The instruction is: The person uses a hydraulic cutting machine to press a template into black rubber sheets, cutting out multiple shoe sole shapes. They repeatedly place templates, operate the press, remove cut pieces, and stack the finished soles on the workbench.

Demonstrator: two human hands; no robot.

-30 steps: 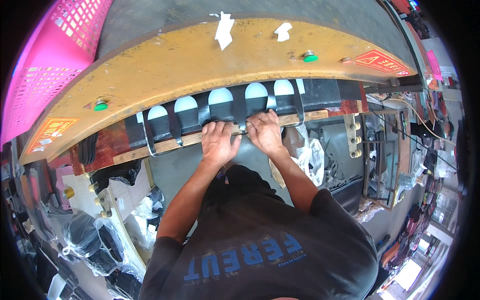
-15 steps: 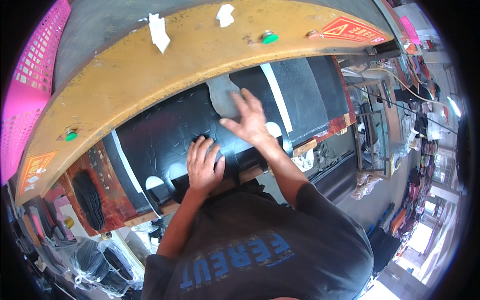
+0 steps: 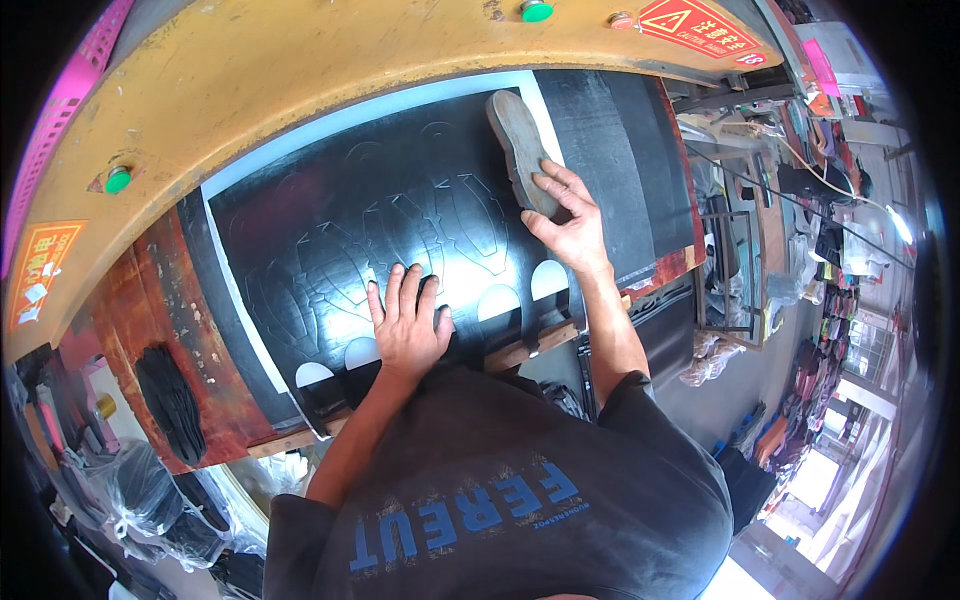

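A glossy black sheet lies over a white board, with several sole-shaped outlines cut into its surface and half-round gaps along its near edge. My left hand rests on the near part of this sheet, fingers stretched and a little apart. Near the sheet's right side stands a grey sole-shaped cutting die. My right hand grips its near end, thumb on the left side and fingers on the right. The underside of the die is hidden.
A yellow press beam with green buttons crosses the far side. Stacked black strips lie on the reddish worn bed at left. Plastic-wrapped goods stand below left. A metal frame stands at right.
My right hand has moved right with the die, which now points away along the sheet's right edge. More of the sheet and its outlines show below the beam. My left hand stays on the sheet.
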